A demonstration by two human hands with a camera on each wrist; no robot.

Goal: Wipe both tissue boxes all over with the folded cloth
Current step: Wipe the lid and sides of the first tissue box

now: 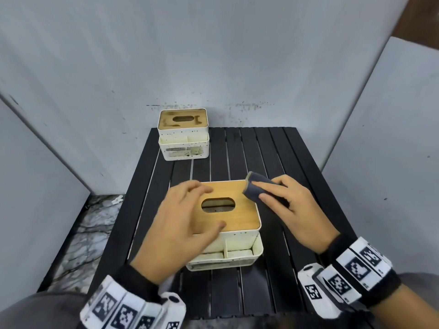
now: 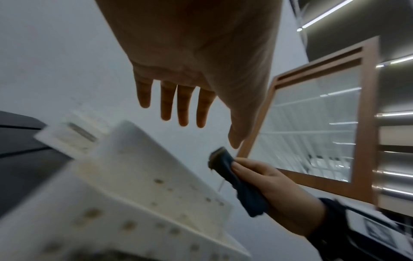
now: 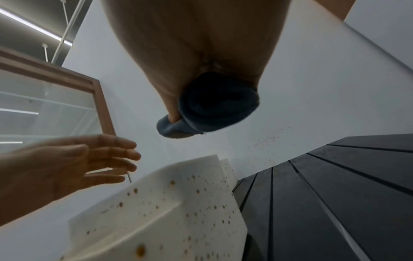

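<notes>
- Head view: left hand [image 1: 183,224] spread, hovering over the near tissue box [image 1: 234,230] on the counter [image 1: 273,162]; right hand [image 1: 287,207] pinches the folded cloth [image 1: 257,188] at its far right corner. Second tissue box [image 1: 183,135] sits far left.
- Left wrist view: fingers [image 2: 183,106] straight, apart.
- Right wrist view: cloth gripped.

Left hand [image 1: 183,224] spread, fingers relaxed; right hand [image 1: 288,210] curled, pinching.

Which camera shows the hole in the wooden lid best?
The head view: the oval hole in the near tissue box's wooden lid faces it. Both wrist views see only that box's speckled white sides.
</notes>
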